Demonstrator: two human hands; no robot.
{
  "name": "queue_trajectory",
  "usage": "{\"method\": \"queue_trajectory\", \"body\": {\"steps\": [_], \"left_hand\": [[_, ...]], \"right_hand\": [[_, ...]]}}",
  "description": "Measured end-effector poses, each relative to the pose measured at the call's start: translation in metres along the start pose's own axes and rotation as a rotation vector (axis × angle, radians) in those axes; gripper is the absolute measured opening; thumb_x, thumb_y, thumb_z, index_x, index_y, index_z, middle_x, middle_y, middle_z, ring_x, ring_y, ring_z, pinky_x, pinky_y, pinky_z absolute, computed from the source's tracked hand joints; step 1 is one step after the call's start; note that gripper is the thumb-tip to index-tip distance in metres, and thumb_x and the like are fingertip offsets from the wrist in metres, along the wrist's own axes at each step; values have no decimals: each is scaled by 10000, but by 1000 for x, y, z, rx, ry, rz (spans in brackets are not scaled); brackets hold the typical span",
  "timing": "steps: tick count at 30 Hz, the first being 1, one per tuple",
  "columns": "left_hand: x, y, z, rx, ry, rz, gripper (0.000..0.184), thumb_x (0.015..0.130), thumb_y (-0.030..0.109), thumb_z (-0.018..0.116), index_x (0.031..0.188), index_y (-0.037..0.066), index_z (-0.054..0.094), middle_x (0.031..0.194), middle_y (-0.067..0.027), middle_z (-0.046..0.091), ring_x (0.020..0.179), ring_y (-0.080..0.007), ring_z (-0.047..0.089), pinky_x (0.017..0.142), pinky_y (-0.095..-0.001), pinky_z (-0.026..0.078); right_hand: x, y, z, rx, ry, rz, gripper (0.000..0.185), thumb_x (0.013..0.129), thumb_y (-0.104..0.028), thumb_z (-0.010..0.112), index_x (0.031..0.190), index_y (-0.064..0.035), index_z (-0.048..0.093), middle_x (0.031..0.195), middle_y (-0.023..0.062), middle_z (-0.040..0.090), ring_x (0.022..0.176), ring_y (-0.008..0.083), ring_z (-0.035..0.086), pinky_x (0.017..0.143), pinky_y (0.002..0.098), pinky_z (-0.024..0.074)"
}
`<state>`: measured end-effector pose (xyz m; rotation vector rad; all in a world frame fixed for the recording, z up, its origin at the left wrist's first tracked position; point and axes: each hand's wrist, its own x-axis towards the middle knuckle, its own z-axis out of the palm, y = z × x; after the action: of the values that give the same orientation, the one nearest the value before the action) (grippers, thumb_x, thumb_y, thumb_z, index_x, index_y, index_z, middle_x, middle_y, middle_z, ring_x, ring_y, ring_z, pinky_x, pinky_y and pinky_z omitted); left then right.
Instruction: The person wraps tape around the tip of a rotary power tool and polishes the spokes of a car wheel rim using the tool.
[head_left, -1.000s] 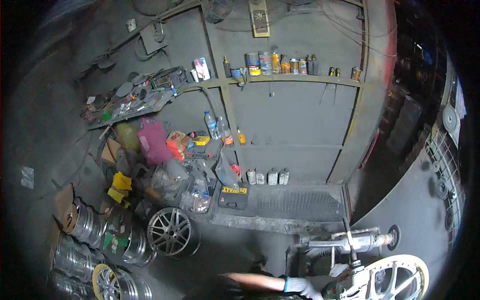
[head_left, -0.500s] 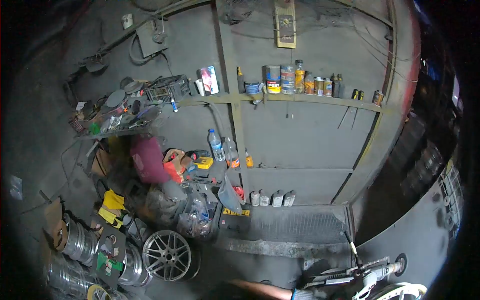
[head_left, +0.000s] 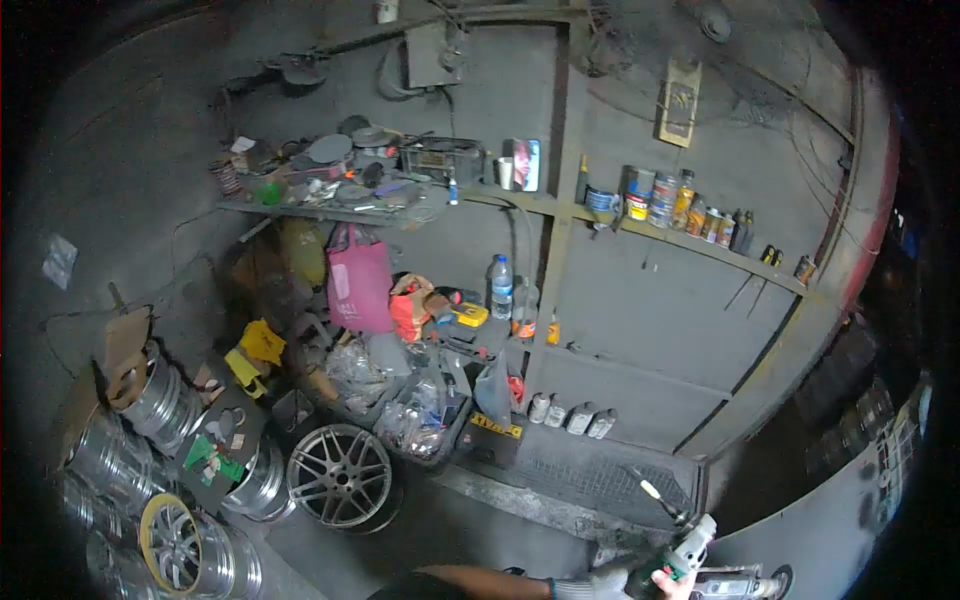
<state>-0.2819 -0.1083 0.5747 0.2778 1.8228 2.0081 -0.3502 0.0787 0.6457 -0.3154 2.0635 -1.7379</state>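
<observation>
I am gripping an angle grinder [head_left: 692, 546] at the lower right of the frame, the bare fingers of my right hand [head_left: 672, 583] wrapping around its body. My gloved left hand [head_left: 603, 584] is meeting its rear end, but the bottom edge is cropping the view, so I cannot tell whether that one is clamping.

Left of centre, an open bin [head_left: 452, 442] is brimming with clear plastic bags [head_left: 408, 428]. Just beside it, a black case [head_left: 490, 440] with a yellow label is lying under a translucent bag [head_left: 493, 388] that is showing something red inside. Above, a blue-capped water bottle [head_left: 501, 290] is standing near a pink tote bag [head_left: 360, 285], whose contents I am not seeing. On the upper-right shelf, a glass jar [head_left: 683, 203] is holding something yellow-orange. On the upper-left shelf, a dark crate [head_left: 442, 160] is sitting near a white cup [head_left: 505, 173].
</observation>
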Motion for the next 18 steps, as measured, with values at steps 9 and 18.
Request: {"method": "queue_trajectory", "body": {"steps": [9,18], "left_hand": [[-90,-30,-39,17,273,-157,848,771,413,816,1430,59,415,1136,-53,636,917,-164,612,805,-294,483],[-140,-51,-125,80,227,-274,810,799,411,792,1425,57,420,1119,-36,636,890,-138,612,769,-264,469]], "right_hand": [[26,0,91,162,-389,28,397,700,-63,817,1072,-5,693,945,23,667,867,147,620,759,289,501],[53,-13,184,-7,-514,-122,763,655,-311,898,1269,-7,562,1194,106,643,1117,205,593,1022,370,431]]}}
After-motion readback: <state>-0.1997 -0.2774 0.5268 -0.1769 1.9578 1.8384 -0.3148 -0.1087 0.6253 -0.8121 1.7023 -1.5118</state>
